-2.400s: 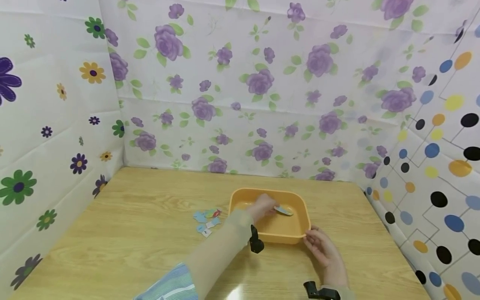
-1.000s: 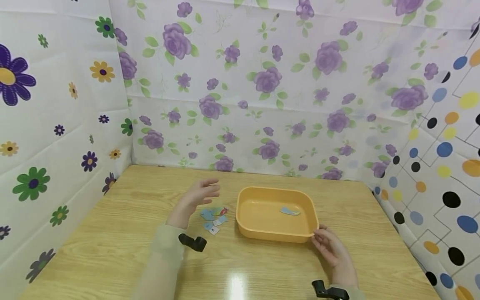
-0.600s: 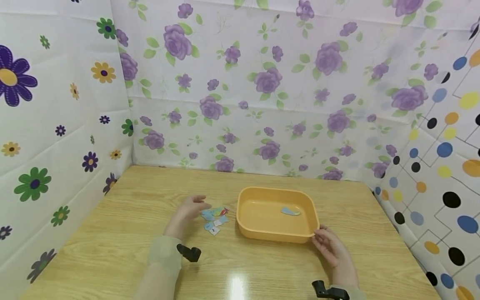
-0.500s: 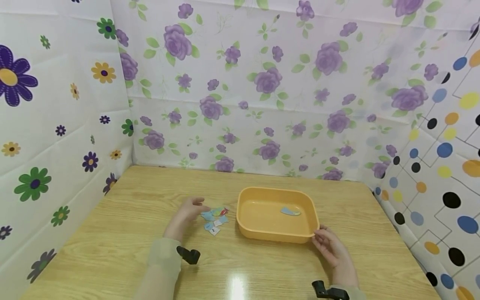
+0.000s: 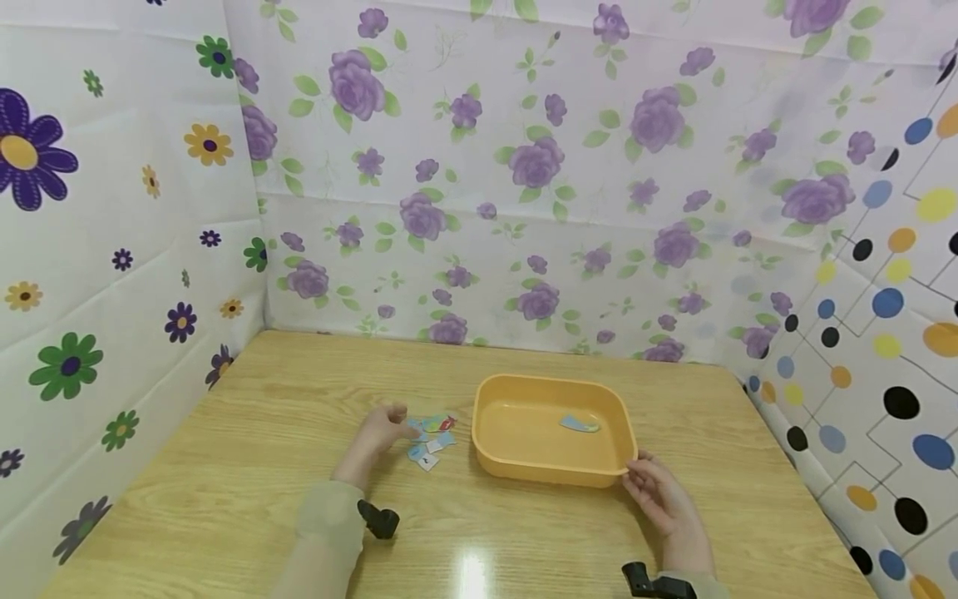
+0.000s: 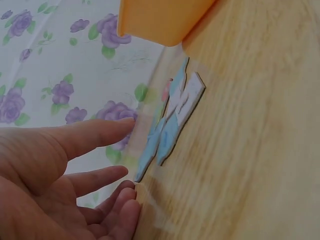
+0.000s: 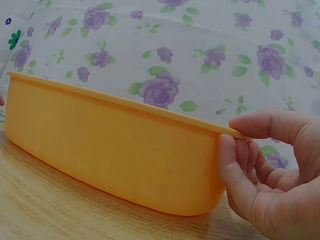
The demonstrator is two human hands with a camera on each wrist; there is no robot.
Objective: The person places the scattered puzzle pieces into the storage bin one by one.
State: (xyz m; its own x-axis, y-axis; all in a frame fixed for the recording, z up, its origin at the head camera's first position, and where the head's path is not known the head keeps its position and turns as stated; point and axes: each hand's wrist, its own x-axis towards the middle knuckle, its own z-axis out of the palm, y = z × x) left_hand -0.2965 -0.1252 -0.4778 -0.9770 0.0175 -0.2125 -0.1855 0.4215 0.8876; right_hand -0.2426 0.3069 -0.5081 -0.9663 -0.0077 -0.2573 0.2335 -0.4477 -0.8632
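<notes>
Several flat, thin, printed pieces (image 5: 427,455), mostly light blue with white, green and red parts, lie in a small cluster on the table, like puzzle pieces. At the cluster's left edge is my left hand (image 5: 376,434), thumb and fingers spread apart with nothing between them. In the left wrist view the fingertips (image 6: 131,207) of that hand rest low by the table beside the nearest blue piece (image 6: 147,159). My right hand (image 5: 664,499) pinches the front right corner rim of an orange plastic tub (image 7: 110,145), thumb above and fingers beneath the rim.
One light-blue piece (image 5: 579,423) with a yellowish end lies inside the tub. The wooden table (image 5: 524,532) runs back to a flower-printed cloth wall (image 5: 516,274). Patterned cloth also stands at the left and right sides.
My left hand has come out of the tub, moved left and lowered beside the loose pieces. One piece stays in the tub. The right hand keeps its hold on the rim.
</notes>
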